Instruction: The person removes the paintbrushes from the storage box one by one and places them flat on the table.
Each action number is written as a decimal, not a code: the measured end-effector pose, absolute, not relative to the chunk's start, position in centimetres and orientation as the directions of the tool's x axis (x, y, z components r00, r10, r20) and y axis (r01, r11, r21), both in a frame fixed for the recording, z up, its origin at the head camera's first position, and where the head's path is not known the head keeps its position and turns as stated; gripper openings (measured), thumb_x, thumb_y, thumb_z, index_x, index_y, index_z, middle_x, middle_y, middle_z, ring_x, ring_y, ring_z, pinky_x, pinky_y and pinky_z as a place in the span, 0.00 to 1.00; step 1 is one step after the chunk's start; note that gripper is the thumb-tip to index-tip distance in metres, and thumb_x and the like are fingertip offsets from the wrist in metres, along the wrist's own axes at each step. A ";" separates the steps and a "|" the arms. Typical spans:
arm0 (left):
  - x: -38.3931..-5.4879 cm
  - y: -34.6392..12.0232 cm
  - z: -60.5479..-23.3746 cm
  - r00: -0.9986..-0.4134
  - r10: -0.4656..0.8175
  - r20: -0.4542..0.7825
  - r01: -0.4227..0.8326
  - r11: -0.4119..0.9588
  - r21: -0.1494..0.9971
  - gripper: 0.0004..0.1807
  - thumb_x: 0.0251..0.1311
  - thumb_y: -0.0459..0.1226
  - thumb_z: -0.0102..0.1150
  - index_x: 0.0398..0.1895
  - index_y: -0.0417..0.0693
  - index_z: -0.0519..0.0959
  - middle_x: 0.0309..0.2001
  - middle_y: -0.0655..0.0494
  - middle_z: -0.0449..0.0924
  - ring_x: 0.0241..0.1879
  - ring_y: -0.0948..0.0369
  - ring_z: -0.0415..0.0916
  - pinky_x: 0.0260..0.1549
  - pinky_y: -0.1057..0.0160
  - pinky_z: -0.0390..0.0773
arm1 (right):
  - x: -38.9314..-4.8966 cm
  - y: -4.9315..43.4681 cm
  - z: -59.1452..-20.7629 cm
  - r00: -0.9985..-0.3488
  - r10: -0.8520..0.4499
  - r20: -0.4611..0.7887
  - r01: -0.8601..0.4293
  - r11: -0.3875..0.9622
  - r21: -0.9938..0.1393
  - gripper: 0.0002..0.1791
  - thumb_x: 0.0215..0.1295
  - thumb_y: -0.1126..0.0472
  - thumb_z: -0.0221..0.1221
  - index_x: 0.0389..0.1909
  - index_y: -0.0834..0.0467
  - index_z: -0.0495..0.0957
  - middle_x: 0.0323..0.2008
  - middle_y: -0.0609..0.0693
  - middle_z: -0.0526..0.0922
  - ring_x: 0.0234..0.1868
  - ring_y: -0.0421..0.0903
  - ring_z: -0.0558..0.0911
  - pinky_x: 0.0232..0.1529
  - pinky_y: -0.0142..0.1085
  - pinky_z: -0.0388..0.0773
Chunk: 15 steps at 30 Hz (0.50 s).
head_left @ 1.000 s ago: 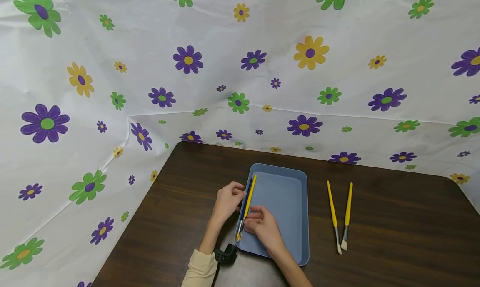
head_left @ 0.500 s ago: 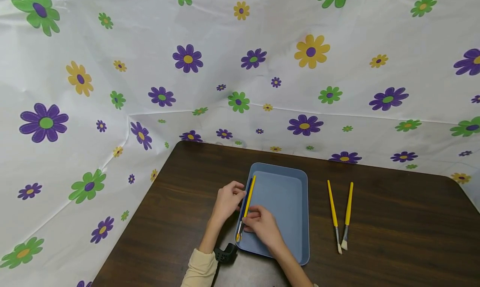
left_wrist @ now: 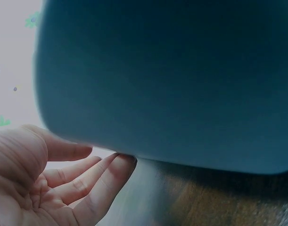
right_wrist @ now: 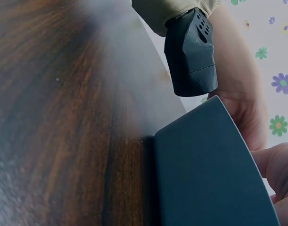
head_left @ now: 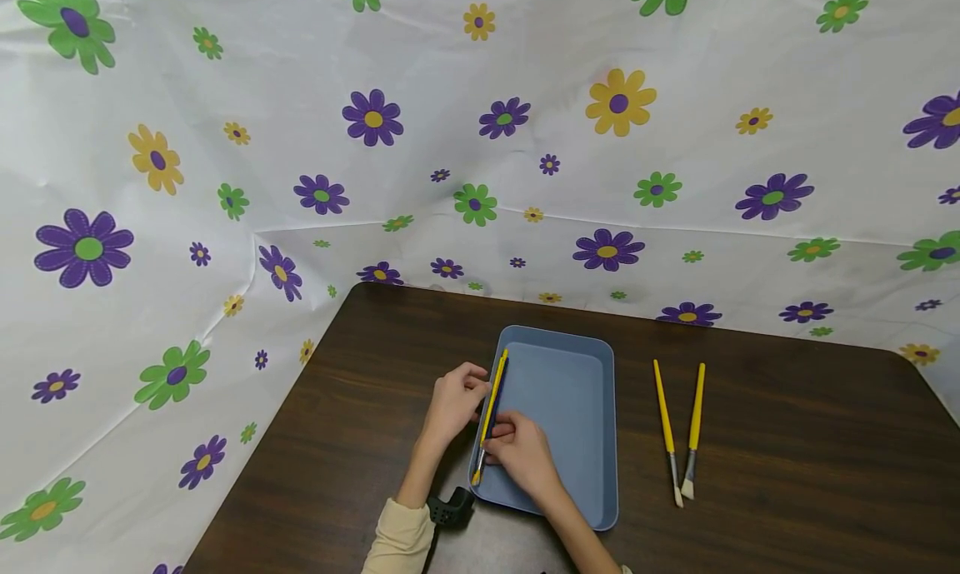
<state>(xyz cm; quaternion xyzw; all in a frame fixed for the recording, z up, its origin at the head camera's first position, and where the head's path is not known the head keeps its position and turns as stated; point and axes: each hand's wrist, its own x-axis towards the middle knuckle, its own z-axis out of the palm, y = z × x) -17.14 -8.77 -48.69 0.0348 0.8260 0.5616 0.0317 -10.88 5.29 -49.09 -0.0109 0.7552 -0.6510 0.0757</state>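
A blue-grey tray [head_left: 562, 441] lies on the table in the head view. Along its left wall are slim paintbrushes, with a yellow handle [head_left: 492, 403] outermost and a dark blue handle [head_left: 500, 388] beside it; their bristles point toward the person. My left hand [head_left: 454, 406] is at the tray's left rim with loosely bent fingers. In the left wrist view, its fingertips [left_wrist: 127, 165] meet the tray's edge [left_wrist: 219, 155]. My right hand [head_left: 523, 453] reaches into the tray, thumb and fingers pinching the brushes near their metal ferrules. The right wrist view hides its fingertips behind the tray wall [right_wrist: 205, 174].
Two yellow-handled paintbrushes [head_left: 663, 407] [head_left: 697, 407] lie on the dark wooden table [head_left: 810, 457] to the tray's right. A black wrist device [head_left: 452, 507] sits beside the tray's near left corner. A flower-printed white sheet [head_left: 420, 41] stands behind the table.
The brushes have shifted in the tray: the yellow handle is now left of the dark blue one. My right thumb has closed in on the ferrules. The left hand and tray have stayed put.
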 end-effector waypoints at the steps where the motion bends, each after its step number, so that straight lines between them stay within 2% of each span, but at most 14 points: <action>1: -17.2 -8.8 -48.7 -0.996 0.091 -0.013 0.021 0.369 0.929 0.12 0.68 0.32 0.61 0.51 0.33 0.82 0.38 0.44 0.88 0.31 0.55 0.85 0.22 0.60 0.86 | -10.9 5.3 -49.1 -0.989 -0.114 -0.098 0.079 0.166 -0.983 0.24 0.53 0.76 0.63 0.52 0.82 0.74 0.34 0.59 0.82 0.30 0.48 0.86 0.30 0.39 0.87; 7: -17.2 -8.7 -48.6 -0.996 0.088 -0.019 0.016 0.375 0.927 0.12 0.68 0.32 0.62 0.51 0.34 0.82 0.38 0.44 0.88 0.31 0.55 0.85 0.23 0.59 0.86 | -11.1 5.5 -49.2 -0.992 -0.109 -0.071 0.041 0.256 -0.966 0.23 0.48 0.76 0.61 0.49 0.80 0.77 0.33 0.57 0.84 0.31 0.47 0.85 0.30 0.37 0.86; 15: -17.2 -8.7 -48.7 -0.996 0.085 -0.012 0.021 0.378 0.926 0.12 0.68 0.32 0.62 0.50 0.34 0.82 0.37 0.45 0.88 0.30 0.56 0.85 0.22 0.59 0.85 | -11.2 5.7 -49.3 -0.988 -0.130 -0.087 0.059 0.208 -0.976 0.24 0.49 0.78 0.61 0.51 0.81 0.76 0.33 0.58 0.84 0.30 0.47 0.86 0.30 0.37 0.86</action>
